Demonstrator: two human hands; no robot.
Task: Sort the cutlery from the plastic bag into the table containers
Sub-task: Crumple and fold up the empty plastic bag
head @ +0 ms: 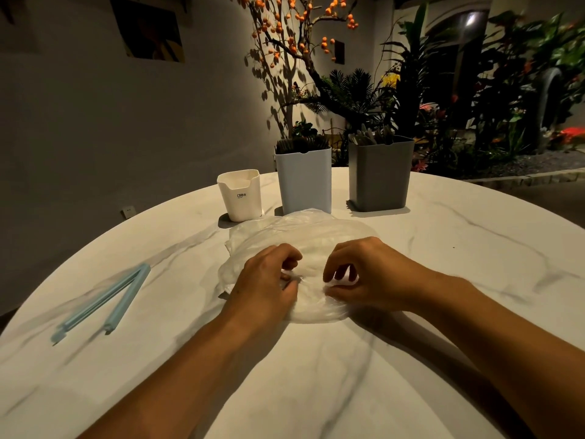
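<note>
Pinching flattened plastic bag (pixel 294 236) on desk (pixel 443 248): left hand (pixel 266 280) and right hand (pixel 367 274), fingers curled, side by side; bag spreads beyond fingertips.

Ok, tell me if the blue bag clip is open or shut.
Open. The blue bag clip lies on the table, its two arms spread in a V.

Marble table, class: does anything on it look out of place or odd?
Only the light blue plastic sealing clip: it lies sprung open in a V at the table's left, away from the clear plastic bag both hands pinch.
</note>
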